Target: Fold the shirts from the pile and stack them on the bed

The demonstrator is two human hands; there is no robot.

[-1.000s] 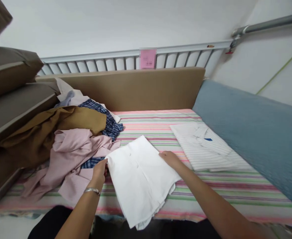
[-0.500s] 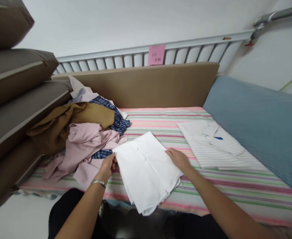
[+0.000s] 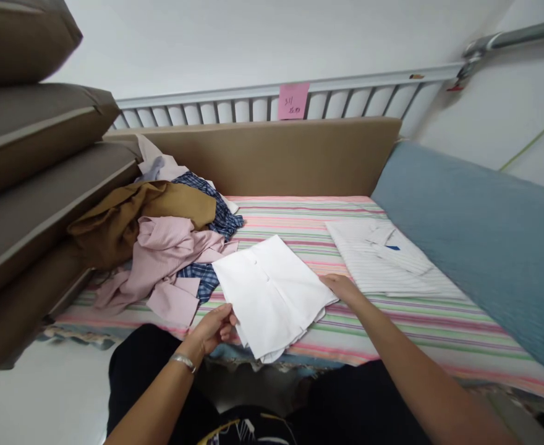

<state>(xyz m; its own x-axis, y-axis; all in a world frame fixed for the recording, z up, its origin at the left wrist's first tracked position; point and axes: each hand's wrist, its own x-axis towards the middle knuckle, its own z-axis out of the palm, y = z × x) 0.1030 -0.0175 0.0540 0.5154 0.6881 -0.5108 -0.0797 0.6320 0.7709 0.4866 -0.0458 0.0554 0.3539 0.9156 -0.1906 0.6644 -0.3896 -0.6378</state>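
A white shirt [image 3: 272, 296], folded into a rough rectangle with buttons down its front, lies in front of me with its lower end at the near bed edge. My left hand [image 3: 216, 326] is closed, with curled fingers at the shirt's left edge. On the opposite side, my right hand [image 3: 341, 288] pinches the shirt's right edge. Right of it rests a folded white striped shirt [image 3: 383, 262] with a blue tag [image 3: 393, 248]. A crumpled pink garment [image 3: 161, 247] lies on the left, near a brown garment [image 3: 174, 204] and a blue plaid garment [image 3: 225, 216].
Striped bedding [image 3: 295, 213] covers the bed. Brown cushions [image 3: 35, 130] are stacked at the left, and a tan padded board [image 3: 295, 157] runs along the back. A blue padded panel [image 3: 476, 228] leans at the right. A pink note [image 3: 293, 101] hangs on the white radiator [image 3: 202, 113].
My left hand has slid from the white shirt's upper left corner down its left edge. My right hand has shifted slightly along the right edge. The view has tilted a little downward.
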